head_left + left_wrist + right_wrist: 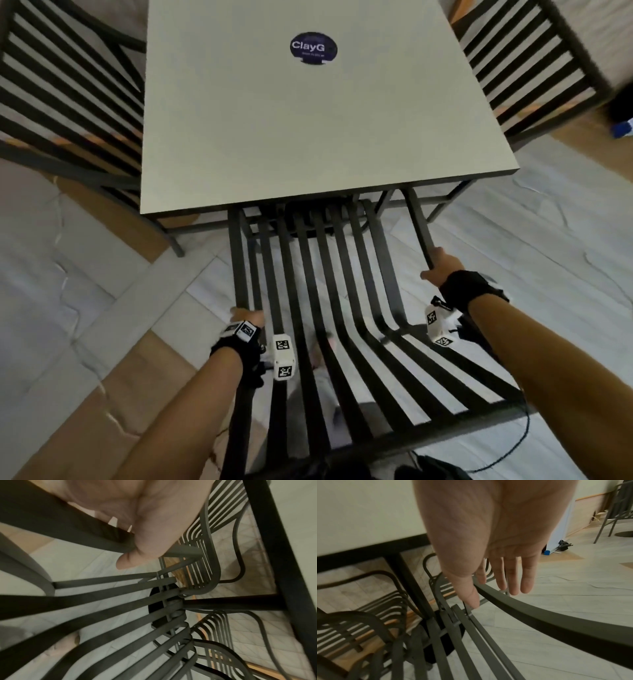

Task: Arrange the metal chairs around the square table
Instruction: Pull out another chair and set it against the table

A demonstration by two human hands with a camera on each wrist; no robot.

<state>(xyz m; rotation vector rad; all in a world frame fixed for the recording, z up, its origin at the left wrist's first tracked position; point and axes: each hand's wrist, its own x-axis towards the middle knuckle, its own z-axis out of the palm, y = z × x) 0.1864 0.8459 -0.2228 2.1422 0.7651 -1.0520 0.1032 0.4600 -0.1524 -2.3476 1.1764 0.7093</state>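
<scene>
Head view, chair: we see a dark metal slatted chair (318,308) below us, its seat front pushed under the near edge of the square bench (308,137).
Head view, left grip: our left hand (248,317) grips the chair's left armrest, fingers wrapped over the bar, a black strap and white marker block at the wrist.
Head view, right grip: our right hand (440,265) rests on the right armrest bar (416,222), thumb on the inner side; from here we cannot tell how far the fingers curl.
Head view, neighbours: a second chair (68,102) stands beyond the left grip at the bench's left side, and a third chair (534,75) beyond the right grip at the right side.
Head view, bench top: a round dark sticker (313,48) reading "ClayG" lies far ahead of both grips.
Left wrist view, grip: the left hand (145,520) is pressed around the armrest (68,527), thumb hooked beneath it.
Left wrist view, surroundings: the chair's slats (102,615) fan out below the grip toward the bench's dark pedestal (231,603).
Right wrist view, grip: the right hand (496,534) is spread, fingers (513,577) straight and pointing down beside the armrest (539,616), thumb on the other side of the bar, not clamped.
Right wrist view, floor: pale tiled floor (556,642) lies under the grip.
</scene>
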